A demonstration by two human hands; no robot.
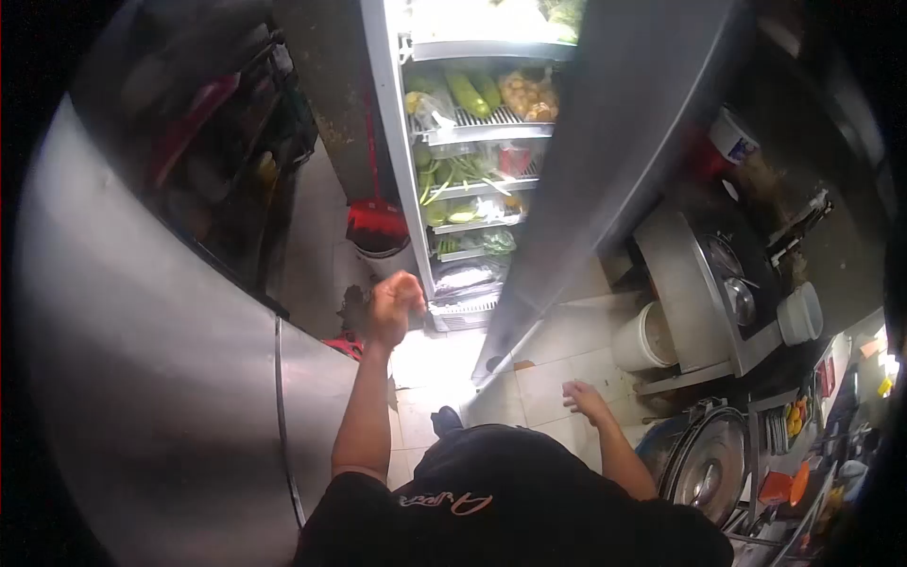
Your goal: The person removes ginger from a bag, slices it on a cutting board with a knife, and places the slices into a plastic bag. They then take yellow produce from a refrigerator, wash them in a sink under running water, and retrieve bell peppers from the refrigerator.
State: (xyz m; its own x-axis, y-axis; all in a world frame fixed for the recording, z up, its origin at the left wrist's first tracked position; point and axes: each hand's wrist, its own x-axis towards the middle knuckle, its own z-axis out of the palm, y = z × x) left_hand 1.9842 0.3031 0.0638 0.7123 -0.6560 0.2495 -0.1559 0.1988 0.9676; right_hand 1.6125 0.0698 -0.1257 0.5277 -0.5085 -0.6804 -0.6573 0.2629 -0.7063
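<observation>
Raised in front of the lower left edge of a lit fridge (390, 99) is my left hand (397, 302), its fingers curled into a loose fist with no object showing. My right hand (588, 402) hangs lower over the tiled floor, fingers loosely bent and apart, holding nothing. The tall grey fridge door (605, 142) stands swung out to the right of the shelves. Inside are long green gourds (470, 94), a bag of round brownish produce (529, 94), green pods (458, 175) and bagged greens (498, 242). Neither hand touches the produce.
A steel cabinet (170, 378) takes up the left. Behind my left hand stand a red dustpan (376, 222) and a bucket (389, 257). To the right are a white bucket (647, 340), a sink counter (675, 283), a white tub (801, 314) and a large round metal lid (709, 472).
</observation>
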